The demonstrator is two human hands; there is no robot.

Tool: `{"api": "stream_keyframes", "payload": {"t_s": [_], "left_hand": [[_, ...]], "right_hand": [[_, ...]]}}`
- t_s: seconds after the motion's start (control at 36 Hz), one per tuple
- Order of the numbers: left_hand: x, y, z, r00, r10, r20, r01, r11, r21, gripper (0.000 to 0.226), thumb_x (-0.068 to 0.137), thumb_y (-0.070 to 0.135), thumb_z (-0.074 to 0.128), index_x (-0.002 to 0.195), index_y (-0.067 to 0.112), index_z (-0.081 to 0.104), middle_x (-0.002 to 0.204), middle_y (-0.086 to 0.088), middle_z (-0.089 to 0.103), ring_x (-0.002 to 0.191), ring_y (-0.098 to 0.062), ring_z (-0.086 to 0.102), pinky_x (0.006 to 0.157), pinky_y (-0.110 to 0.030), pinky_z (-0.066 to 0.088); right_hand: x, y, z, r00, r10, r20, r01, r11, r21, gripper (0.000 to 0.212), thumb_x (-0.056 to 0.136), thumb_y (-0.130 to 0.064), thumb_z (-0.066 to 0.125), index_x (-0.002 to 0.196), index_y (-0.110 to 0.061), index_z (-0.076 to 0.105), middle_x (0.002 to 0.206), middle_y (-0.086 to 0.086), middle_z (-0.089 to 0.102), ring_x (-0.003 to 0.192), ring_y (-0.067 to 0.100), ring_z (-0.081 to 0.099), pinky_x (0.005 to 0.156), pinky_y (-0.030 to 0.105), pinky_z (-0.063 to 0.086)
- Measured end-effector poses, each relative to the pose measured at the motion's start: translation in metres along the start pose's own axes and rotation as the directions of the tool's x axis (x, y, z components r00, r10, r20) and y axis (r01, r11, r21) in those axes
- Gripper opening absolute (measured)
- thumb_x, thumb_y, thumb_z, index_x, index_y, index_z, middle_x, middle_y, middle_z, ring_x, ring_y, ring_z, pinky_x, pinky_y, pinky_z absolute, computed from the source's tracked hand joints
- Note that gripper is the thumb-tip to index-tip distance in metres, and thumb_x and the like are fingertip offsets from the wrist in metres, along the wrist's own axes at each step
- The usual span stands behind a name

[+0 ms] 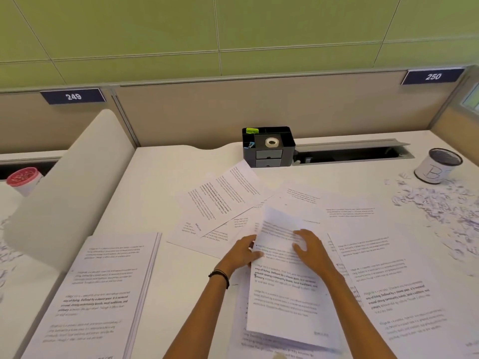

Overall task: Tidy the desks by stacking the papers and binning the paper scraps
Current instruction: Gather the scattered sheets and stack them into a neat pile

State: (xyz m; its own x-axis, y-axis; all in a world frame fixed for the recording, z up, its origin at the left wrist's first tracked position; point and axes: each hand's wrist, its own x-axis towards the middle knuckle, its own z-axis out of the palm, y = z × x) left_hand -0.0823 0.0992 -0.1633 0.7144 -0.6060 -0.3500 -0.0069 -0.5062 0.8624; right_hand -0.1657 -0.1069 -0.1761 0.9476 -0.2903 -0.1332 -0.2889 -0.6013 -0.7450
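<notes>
A sheaf of printed sheets (pixel 287 301) lies in front of me on the white desk (pixel 166 177). My left hand (pixel 242 255) pinches its left edge with thumb on top. My right hand (pixel 309 248) lies flat on the upper part with fingers spread. Loose printed pages (pixel 220 198) fan out beyond the hands, and more pages (pixel 383 275) lie to the right. A squared stack of papers (pixel 96 296) rests at the near left. Paper scraps (pixel 440 203) litter the far right beside a round bin (pixel 438 165) marked with a letter.
A black desk organiser (pixel 268 146) holding a tape roll stands at the back by an open cable tray (pixel 350 154). A curved divider (pixel 70 187) separates the left desk, where a red-lidded container (pixel 23 178) and more scraps (pixel 6 255) sit.
</notes>
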Motion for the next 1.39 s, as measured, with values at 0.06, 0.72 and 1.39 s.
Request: {"api": "stream_keyframes", "payload": {"t_s": [0.06,0.72,1.39], "left_hand": [[0.003,0.0,0.006,0.996,-0.022,-0.089,0.03,0.996,0.086,0.039,0.088,0.018,0.063,0.124,0.009,0.051,0.105,-0.004,0.054,0.093,-0.02,0.057,0.076,-0.036,0.054],[0.005,-0.003,0.017,0.924,-0.239,-0.3,0.218,0.971,-0.102,0.059,0.075,0.022,0.078,0.122,0.003,0.046,0.113,-0.006,0.051,0.109,-0.021,0.049,0.084,-0.025,0.038],[-0.014,0.028,0.01,0.913,-0.059,-0.404,0.101,0.991,0.083,0.057,0.095,0.03,0.052,0.145,0.014,0.029,0.148,-0.003,0.036,0.135,-0.024,0.036,0.108,-0.034,0.028]], "right_hand": [[-0.003,0.013,0.011,1.0,-0.003,0.019,0.004,0.995,-0.103,0.044,0.091,-0.019,0.056,0.134,-0.012,0.046,0.148,0.009,0.032,0.137,0.024,0.028,0.112,0.029,0.019],[-0.015,0.038,0.041,0.979,-0.162,-0.12,0.113,0.935,-0.336,0.063,0.089,-0.048,0.018,0.141,-0.017,0.038,0.152,0.005,0.028,0.142,0.018,0.021,0.116,0.032,0.008],[-0.017,0.023,0.03,0.96,0.011,-0.281,-0.017,1.0,-0.018,0.045,0.098,-0.016,0.039,0.142,-0.007,0.032,0.152,0.008,0.024,0.142,0.02,0.017,0.112,0.026,0.011]]}}
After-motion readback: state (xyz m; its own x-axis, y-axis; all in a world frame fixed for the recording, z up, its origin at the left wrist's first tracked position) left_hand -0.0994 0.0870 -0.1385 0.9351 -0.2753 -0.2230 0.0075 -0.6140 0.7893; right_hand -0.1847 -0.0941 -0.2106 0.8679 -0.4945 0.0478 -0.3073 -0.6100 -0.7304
